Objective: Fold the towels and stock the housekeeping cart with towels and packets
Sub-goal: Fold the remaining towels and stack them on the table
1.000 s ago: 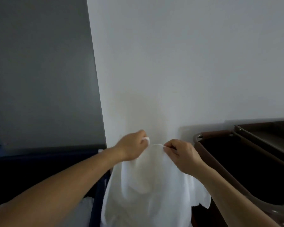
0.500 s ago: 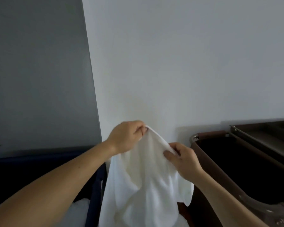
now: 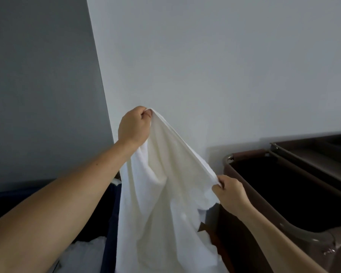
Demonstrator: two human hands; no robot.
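Towel (image 3: 165,194) pinched by left hand (image 3: 133,129), right hand (image 3: 229,194) fingers | brown cart (image 3: 264,203) right | blue bin (image 3: 111,223) left

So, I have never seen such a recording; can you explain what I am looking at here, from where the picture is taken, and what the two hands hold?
There is no machine here. A person wears a camera on the head, so you look forward and down along their own bare arms. The left hand is raised and pinches the top edge of a white towel. The right hand, lower and to the right, grips the same edge further along, so the cloth hangs open between them. Behind is a plain wall. At the right stands a brown cart with a dark open compartment. At the lower left is a dark blue bin with more white cloth inside.
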